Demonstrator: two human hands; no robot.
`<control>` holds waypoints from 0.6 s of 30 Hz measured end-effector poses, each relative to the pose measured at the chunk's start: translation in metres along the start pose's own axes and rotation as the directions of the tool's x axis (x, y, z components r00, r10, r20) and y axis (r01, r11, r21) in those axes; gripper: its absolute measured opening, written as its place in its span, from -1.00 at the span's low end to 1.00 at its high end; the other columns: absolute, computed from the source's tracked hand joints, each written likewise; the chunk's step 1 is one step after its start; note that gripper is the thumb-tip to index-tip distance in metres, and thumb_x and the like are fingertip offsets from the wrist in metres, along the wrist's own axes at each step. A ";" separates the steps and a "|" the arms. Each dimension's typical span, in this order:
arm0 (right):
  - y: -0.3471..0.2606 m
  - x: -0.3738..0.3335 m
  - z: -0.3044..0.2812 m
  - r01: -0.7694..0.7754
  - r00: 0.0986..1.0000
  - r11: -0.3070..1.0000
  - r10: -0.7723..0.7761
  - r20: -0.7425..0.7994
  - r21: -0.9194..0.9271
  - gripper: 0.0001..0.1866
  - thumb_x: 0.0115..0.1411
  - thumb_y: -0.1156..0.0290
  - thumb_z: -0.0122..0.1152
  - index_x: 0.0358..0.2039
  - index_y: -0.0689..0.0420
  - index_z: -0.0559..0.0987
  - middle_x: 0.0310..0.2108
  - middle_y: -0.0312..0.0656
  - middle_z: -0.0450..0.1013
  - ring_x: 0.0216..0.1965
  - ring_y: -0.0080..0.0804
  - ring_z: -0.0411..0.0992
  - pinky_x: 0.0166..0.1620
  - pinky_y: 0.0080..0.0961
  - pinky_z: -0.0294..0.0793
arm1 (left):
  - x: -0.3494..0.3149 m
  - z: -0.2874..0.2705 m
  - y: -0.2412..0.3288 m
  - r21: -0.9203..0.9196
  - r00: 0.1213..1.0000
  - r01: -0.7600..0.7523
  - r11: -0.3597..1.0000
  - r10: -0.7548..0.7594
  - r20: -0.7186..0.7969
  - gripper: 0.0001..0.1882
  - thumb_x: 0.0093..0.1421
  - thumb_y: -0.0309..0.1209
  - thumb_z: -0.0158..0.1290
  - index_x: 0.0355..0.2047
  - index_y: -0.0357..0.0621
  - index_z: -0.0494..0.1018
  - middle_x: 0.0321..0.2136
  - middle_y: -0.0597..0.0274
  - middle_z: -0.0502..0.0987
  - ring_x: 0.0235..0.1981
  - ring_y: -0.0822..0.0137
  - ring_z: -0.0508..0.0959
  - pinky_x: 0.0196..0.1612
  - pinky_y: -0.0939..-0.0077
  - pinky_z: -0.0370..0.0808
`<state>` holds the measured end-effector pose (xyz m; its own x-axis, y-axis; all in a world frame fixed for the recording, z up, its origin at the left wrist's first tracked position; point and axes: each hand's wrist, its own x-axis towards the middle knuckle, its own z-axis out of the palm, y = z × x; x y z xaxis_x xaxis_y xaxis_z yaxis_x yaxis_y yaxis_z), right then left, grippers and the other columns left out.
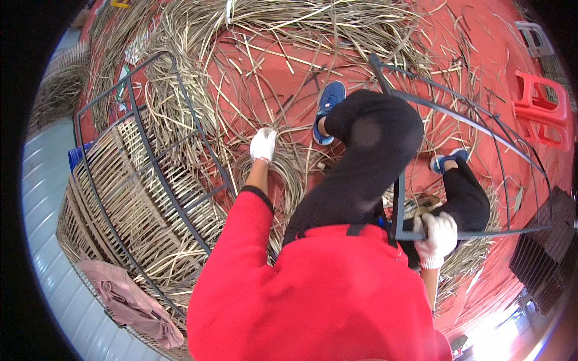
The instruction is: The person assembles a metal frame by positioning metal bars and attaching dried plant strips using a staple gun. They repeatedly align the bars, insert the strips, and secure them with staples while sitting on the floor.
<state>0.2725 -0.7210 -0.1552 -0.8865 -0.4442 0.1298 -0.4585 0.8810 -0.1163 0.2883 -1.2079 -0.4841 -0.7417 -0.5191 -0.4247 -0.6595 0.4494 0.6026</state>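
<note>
From my end I have the right hand (436, 240), in a white glove, clamped on the near left corner of a dark frame (400, 204), fingers wrapped over the bar. That frame sits to the right, around or just beside the right leg, its curved bars reaching toward the far right. I judge the bars to be joined already, since they meet at the corners, but I see no strip woven or tied onto them, so all the covering looks left to do.

The left hand (263, 144), gloved as well, is down among the loose strips (286, 177) left of the raised knee. Its fingers look curled and strips run right up to them, but at this size I can't tell whether they pinch any or only rest there.

On the left, a second frame (159, 165) stands over a slatted woven piece (135, 186). The slats there lie in ordered rows, so that piece reads to me as well advanced, though pale ends stick out loosely along its right side and may want tidying. I can't make out whether the slats are fastened to the bars. A pink cloth (129, 295) is draped over its near edge.

Plenty of material remains: a long heap of strips (379, 30) spreads across the far side of the red floor (494, 36).
</note>
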 end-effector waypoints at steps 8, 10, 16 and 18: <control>-0.002 0.012 -0.002 -0.077 0.991 0.997 0.075 0.110 0.008 -0.79 -0.11 0.42 0.44 -0.41 0.07 0.60 -0.52 -0.26 0.50 -0.42 -0.30 0.52 0.02 -0.20 0.52 | 0.090 0.039 -0.014 0.688 0.946 -0.244 0.683 0.010 0.325 -0.34 0.27 -0.42 -0.10 0.40 0.05 0.11 0.37 0.10 0.17 0.13 -0.07 0.49 0.13 0.07 0.48; -0.003 0.012 -0.001 -0.099 0.987 0.995 0.096 0.132 0.014 -0.79 -0.13 0.44 0.44 -0.42 0.07 0.60 -0.54 -0.26 0.48 -0.42 -0.30 0.51 0.03 -0.19 0.51 | 0.078 0.042 -0.015 0.631 0.954 -0.040 0.775 -0.158 0.255 -0.32 0.27 -0.42 -0.09 0.40 0.07 0.06 0.33 0.10 0.23 0.04 -0.12 0.55 0.09 0.04 0.50; -0.003 0.013 0.002 -0.104 0.987 0.995 0.101 0.124 0.012 -0.74 -0.16 0.46 0.42 -0.38 0.07 0.59 -0.54 -0.25 0.46 -0.41 -0.28 0.49 0.00 -0.18 0.51 | 0.085 0.088 0.013 0.271 0.815 0.573 0.773 -0.504 -0.285 -0.22 0.12 -0.10 0.33 0.14 -0.30 0.20 0.08 -0.23 0.43 0.02 -0.16 0.56 0.04 0.06 0.53; -0.003 0.013 0.002 -0.087 0.990 0.996 0.086 0.111 0.006 -0.74 -0.15 0.47 0.41 -0.38 0.07 0.58 -0.52 -0.26 0.47 -0.41 -0.30 0.50 0.01 -0.17 0.50 | 0.095 0.093 0.018 0.143 0.706 0.706 0.694 -0.670 -0.230 -0.20 0.10 -0.11 0.36 0.12 -0.30 0.17 0.03 -0.19 0.52 0.00 -0.08 0.61 0.02 0.10 0.56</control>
<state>0.2621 -0.7300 -0.1551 -0.9239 -0.3825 0.0093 -0.3803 0.9153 -0.1325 0.1946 -1.1817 -0.5768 -0.0532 -0.8349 -0.5479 -0.9985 0.0495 0.0215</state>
